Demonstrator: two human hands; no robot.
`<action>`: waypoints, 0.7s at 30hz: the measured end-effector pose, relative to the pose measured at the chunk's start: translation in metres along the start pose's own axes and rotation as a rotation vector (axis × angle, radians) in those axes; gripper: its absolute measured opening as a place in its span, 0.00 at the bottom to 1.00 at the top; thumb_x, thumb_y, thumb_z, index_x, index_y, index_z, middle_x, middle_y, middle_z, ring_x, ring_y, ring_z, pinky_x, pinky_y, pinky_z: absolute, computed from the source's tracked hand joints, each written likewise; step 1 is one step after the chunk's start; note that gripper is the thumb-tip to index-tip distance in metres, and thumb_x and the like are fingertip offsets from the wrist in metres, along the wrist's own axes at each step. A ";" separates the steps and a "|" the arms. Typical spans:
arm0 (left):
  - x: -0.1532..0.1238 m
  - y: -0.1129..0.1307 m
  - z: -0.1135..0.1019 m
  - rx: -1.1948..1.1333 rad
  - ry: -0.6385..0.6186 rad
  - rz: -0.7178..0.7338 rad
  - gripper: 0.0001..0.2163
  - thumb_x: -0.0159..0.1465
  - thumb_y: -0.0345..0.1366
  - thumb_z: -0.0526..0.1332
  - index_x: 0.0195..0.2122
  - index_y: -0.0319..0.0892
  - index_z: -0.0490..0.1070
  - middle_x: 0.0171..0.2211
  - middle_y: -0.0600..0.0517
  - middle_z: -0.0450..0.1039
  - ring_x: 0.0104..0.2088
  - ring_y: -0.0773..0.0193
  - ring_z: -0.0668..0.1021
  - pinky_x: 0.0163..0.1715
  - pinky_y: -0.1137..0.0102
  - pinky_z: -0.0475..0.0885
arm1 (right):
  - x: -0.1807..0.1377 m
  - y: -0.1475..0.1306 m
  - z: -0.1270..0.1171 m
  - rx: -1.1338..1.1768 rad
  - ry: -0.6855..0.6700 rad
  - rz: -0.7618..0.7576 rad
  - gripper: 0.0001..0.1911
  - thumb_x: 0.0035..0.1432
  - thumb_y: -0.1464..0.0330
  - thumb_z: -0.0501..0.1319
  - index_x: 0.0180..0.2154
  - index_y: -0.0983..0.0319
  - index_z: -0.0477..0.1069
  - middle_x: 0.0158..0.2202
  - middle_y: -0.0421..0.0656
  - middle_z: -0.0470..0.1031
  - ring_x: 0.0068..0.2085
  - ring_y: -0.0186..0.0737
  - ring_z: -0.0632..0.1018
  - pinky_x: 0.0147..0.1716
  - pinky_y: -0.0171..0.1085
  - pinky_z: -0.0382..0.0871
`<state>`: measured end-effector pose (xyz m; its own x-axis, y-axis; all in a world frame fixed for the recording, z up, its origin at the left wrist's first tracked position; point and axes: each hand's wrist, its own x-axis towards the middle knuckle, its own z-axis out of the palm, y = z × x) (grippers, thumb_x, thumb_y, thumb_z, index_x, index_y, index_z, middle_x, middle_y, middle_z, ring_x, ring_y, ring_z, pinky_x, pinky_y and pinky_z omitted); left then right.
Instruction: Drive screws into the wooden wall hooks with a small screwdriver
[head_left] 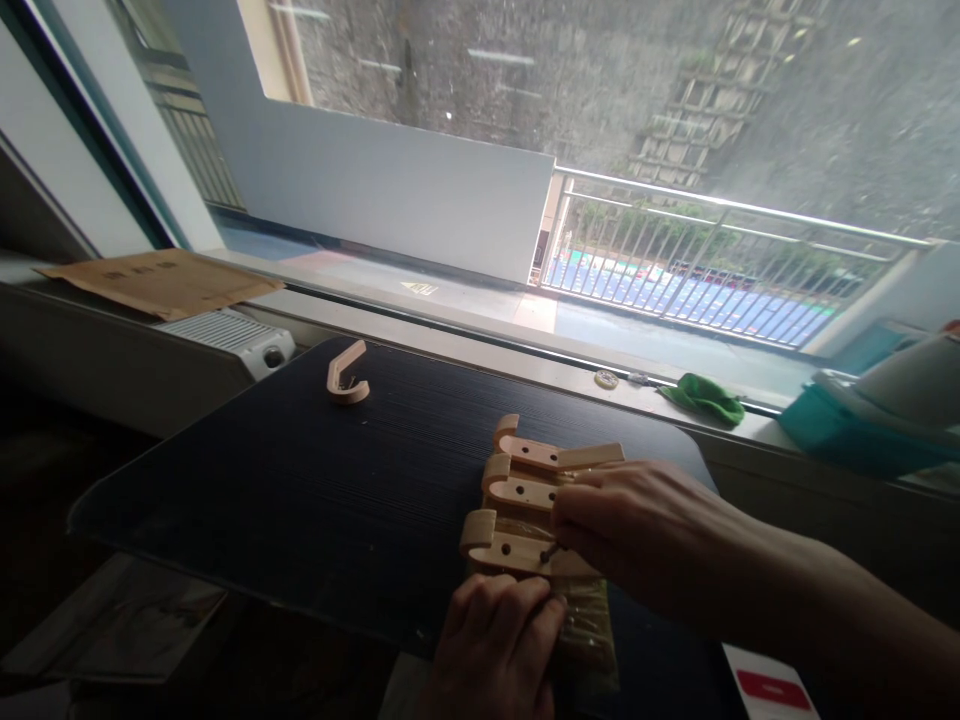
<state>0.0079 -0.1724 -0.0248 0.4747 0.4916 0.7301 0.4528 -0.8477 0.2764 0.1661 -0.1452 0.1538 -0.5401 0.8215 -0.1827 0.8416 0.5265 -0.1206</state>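
Observation:
Three pale wooden hooks lie side by side on a clear plastic packet (589, 635) on the dark table: a far hook (529, 452), a middle hook (525, 492) and a near hook (487, 550). Each has a curled end to the left and dark screw holes. My right hand (637, 530) comes in from the right, its fingers pinched on a small dark screw (551, 552) at the near hook's right hole. Curled against that hook's near edge is my left hand (499, 640), its fingertips partly hidden. A separate wooden hook (346, 378) lies at the table's far left, small screws inside its curve.
The black table (300, 490) stands against a window sill (525, 350). A brown envelope (165, 280) rests at the left above a white radiator (232, 335). On the sill are a green cloth (703, 398), a tape roll (606, 380) and a teal container (832, 425).

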 end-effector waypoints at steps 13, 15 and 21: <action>0.002 0.007 -0.016 -0.018 -0.198 -0.080 0.24 0.51 0.25 0.57 0.50 0.42 0.65 0.46 0.49 0.69 0.46 0.57 0.68 0.48 0.61 0.63 | 0.004 -0.023 -0.029 -0.161 -0.140 -0.004 0.05 0.55 0.75 0.58 0.31 0.61 0.71 0.33 0.41 0.75 0.34 0.36 0.75 0.27 0.32 0.57; 0.002 0.007 -0.016 -0.022 -0.193 -0.086 0.24 0.51 0.25 0.57 0.50 0.42 0.65 0.47 0.49 0.69 0.46 0.57 0.68 0.48 0.61 0.63 | 0.007 -0.024 -0.031 -0.207 -0.161 -0.041 0.06 0.56 0.76 0.58 0.32 0.62 0.72 0.32 0.43 0.75 0.34 0.37 0.75 0.29 0.33 0.59; 0.001 0.006 -0.015 -0.049 -0.195 -0.064 0.22 0.52 0.26 0.57 0.51 0.41 0.66 0.47 0.49 0.69 0.45 0.57 0.68 0.47 0.61 0.63 | 0.015 -0.024 -0.027 -0.160 -0.144 -0.116 0.08 0.58 0.75 0.55 0.38 0.63 0.71 0.35 0.46 0.74 0.37 0.37 0.75 0.33 0.32 0.62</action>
<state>-0.0007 -0.1799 -0.0132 0.5850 0.5704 0.5766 0.4518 -0.8196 0.3524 0.1375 -0.1396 0.1802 -0.6180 0.7202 -0.3154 0.7577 0.6526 0.0056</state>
